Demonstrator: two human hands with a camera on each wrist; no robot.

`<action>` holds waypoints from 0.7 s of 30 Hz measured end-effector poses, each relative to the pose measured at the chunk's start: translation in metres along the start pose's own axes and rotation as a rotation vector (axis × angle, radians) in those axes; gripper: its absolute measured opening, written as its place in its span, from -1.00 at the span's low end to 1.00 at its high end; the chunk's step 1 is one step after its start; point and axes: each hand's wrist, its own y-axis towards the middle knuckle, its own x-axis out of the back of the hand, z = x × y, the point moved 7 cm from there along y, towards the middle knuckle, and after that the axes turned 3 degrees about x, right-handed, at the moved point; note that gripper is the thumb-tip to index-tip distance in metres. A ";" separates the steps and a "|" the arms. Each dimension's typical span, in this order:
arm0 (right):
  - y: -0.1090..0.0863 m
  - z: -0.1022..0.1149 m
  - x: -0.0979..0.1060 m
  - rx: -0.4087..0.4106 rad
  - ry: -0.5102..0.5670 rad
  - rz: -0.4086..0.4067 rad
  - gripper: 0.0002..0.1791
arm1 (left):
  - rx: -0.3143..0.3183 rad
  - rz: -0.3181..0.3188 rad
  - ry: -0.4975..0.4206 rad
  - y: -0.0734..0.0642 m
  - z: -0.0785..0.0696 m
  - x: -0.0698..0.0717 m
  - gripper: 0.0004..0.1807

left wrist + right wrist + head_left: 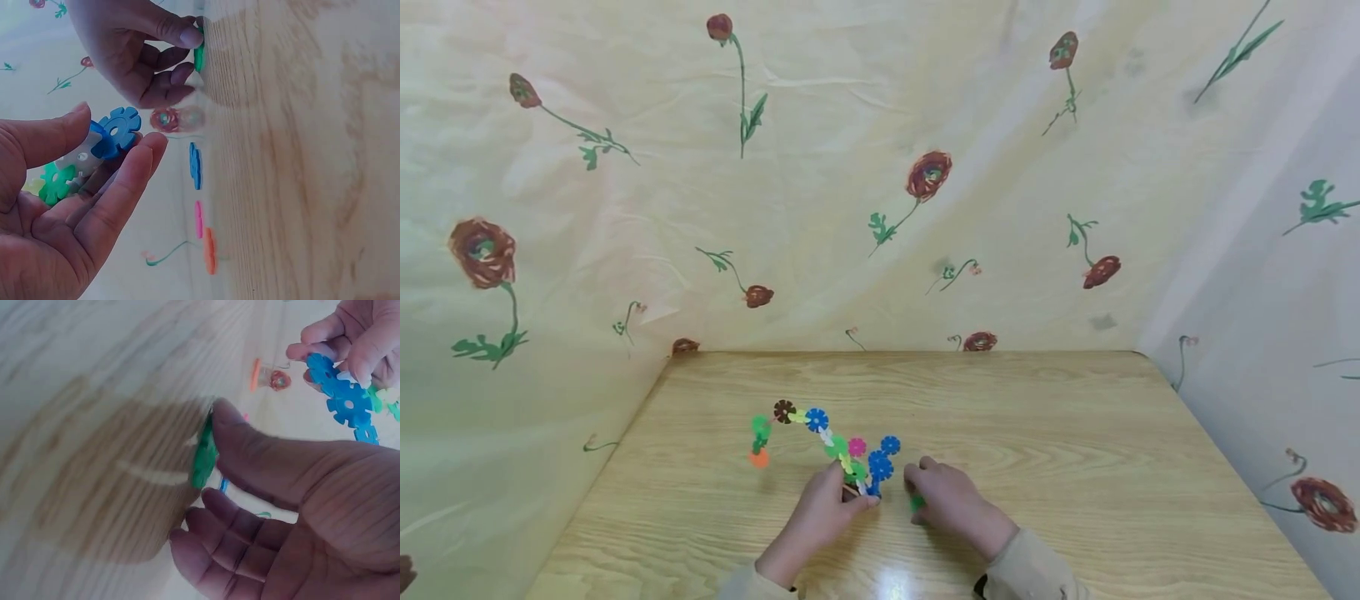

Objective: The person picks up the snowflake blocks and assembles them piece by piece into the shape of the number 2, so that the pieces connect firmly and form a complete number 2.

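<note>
In the head view, my left hand (816, 512) grips a chain of interlocking plastic snowflake discs (837, 447), coloured green, white, yellow, blue and brown. Its blue discs (349, 403) stick out past the left thumb in the right wrist view. My right hand (951, 500) is low over the table to the right of the chain. Between its thumb and curled fingers it pinches a green snowflake disc (203, 453), down at the tabletop. Part of that disc is hidden by the thumb.
Orange (210, 250), pink (199, 219) and blue discs (195, 165) show edge-on at table level in the left wrist view. The wooden table (1075, 433) meets a flower-patterned curtain (820, 208) at the back and both sides.
</note>
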 end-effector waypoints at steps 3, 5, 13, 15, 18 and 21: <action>-0.003 -0.006 -0.001 -0.036 0.031 0.017 -0.61 | -0.005 0.003 0.001 0.000 0.000 -0.002 -0.63; -0.005 -0.009 -0.001 -0.048 0.060 0.012 -0.62 | -0.010 0.008 -0.002 0.001 -0.001 -0.004 -0.61; -0.009 -0.029 0.007 -0.124 0.453 -0.073 -0.89 | 0.030 0.032 -0.004 -0.002 -0.002 -0.007 -0.65; -0.009 -0.031 0.011 -0.101 0.555 -0.090 -0.90 | 0.033 0.035 -0.002 -0.002 -0.002 -0.008 -0.65; -0.010 -0.030 0.017 -0.041 0.681 -0.103 -0.74 | 0.035 0.032 0.009 -0.002 -0.003 -0.008 -0.66; -0.012 -0.029 0.023 -0.003 0.767 -0.116 -0.78 | 0.025 0.025 0.016 -0.002 -0.004 -0.009 -0.66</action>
